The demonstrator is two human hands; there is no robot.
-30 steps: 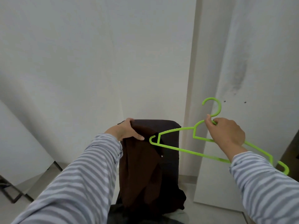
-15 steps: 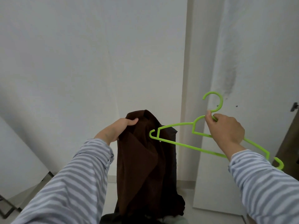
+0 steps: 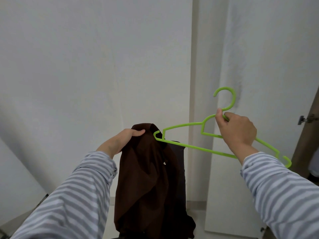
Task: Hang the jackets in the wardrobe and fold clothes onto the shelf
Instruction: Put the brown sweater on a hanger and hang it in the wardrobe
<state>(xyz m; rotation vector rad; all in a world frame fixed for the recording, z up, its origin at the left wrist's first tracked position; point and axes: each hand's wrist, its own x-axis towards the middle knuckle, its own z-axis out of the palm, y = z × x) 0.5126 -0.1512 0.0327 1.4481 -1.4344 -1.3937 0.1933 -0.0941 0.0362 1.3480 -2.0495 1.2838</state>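
Note:
A dark brown jacket (image 3: 148,183) hangs in the air in front of me, its lower part drooping toward the floor. My left hand (image 3: 120,140) grips it at the top by the collar. My right hand (image 3: 236,130) holds a bright green plastic hanger (image 3: 186,145) at the neck just under its hook. The hanger is tilted, and its left tip touches the jacket's collar opening right beside my left thumb. Both arms wear grey-and-white striped sleeves.
White walls fill the view ahead. A white wardrobe door panel (image 3: 229,195) stands to the right, with a brown wardrobe edge and a metal hinge (image 3: 306,119) at the far right. A strip of floor (image 3: 195,207) shows below.
My left hand has lifted the jacket and gathered its collar into a peak. The hanger's left tip has come up against the collar.

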